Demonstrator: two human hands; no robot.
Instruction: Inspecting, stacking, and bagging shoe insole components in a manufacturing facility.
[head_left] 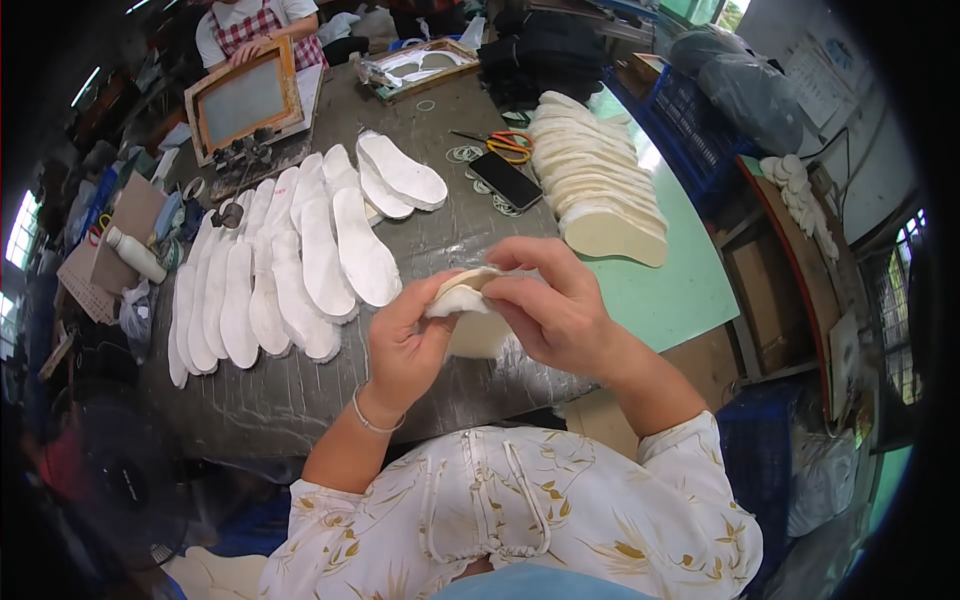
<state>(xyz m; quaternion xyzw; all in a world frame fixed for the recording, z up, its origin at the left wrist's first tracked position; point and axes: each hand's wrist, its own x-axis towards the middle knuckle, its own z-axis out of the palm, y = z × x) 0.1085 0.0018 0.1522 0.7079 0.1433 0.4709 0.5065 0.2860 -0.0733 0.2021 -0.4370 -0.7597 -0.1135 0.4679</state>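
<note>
Insole (470, 305) pinched between both hands.
Left hand (405, 345) and right hand (555, 305) clamped its white edge over the table's (300, 400) near edge, beside fanned white insoles (280, 280).

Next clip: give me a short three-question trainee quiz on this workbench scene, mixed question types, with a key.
1. True or false: both hands grip the same insole.
2. What lies between the scissors and the white insoles? A) a bottle B) a dark phone C) a fan
3. Fill in: the cream insole stack lies to the person's ____ of the phone.

Key
1. True: the left hand and right hand pinch one pale insole above the table edge.
2. B
3. right
</note>
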